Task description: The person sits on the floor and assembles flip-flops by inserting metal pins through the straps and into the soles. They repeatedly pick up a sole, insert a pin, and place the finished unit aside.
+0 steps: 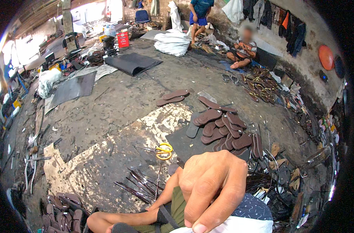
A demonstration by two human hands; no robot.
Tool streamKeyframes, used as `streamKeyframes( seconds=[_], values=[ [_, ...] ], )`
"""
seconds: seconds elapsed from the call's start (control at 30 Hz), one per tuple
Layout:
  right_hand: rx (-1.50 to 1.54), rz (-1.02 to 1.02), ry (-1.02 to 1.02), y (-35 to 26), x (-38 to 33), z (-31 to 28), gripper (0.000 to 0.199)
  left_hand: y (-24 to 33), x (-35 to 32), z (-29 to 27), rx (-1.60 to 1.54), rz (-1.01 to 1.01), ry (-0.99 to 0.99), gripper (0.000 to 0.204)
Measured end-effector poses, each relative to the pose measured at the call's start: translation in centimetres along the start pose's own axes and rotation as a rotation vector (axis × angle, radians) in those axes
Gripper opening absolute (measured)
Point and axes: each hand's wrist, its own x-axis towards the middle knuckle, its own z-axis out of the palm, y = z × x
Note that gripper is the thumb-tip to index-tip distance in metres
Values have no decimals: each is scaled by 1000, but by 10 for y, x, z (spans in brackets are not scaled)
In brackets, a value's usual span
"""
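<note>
My right hand (pixel 214 186) is large at the lower middle, back of the hand up, with thumb and fingers pinched together. Whatever it pinches is hidden or too small to make out. At the bottom edge only a fingertip of my left hand (pixel 109 230) shows, against the rounded end of a dark sandal sole (pixel 126 228). A dark strap (pixel 169 216) slants across my green shorts. On the floor ahead lie yellow-handled scissors (pixel 163 151) and a bunch of thin, shiny dark strips (pixel 140 185). Brown sandal soles (pixel 223 128) are heaped beyond my right hand.
Finished sandals (pixel 64 217) stand at lower left. Two brown soles (pixel 173 97) lie farther off. Dark sheets (pixel 132 63) and white sacks (pixel 172 43) lie at the back. One person (pixel 243 50) sits near more sandals (pixel 262 83); another person (pixel 200 17) stands.
</note>
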Motion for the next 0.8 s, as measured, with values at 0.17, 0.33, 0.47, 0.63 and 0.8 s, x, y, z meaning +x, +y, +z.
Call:
streamKeyframes(
  seconds=[0.17, 0.33, 0.47, 0.63, 0.8],
  values=[
    [-11, -125, -36, 6, 0, 1, 10, 17, -2, 2, 18, 7, -34, 33],
    [3, -45, -208, 0, 10, 4, 24, 11, 43, -9, -52, 277, 183, 32],
    [-17, 431, -176, 21, -10, 18, 18, 47, 64, 10, -297, 267, 360, 35],
    [-216, 1065, 339, 90, -91, 59, 12, 70, 100, 39, -378, 376, 230, 33],
    [-206, 1123, 284, 122, -123, 89, 17, 71, 98, 48, -460, 442, 51, 51]
  ],
)
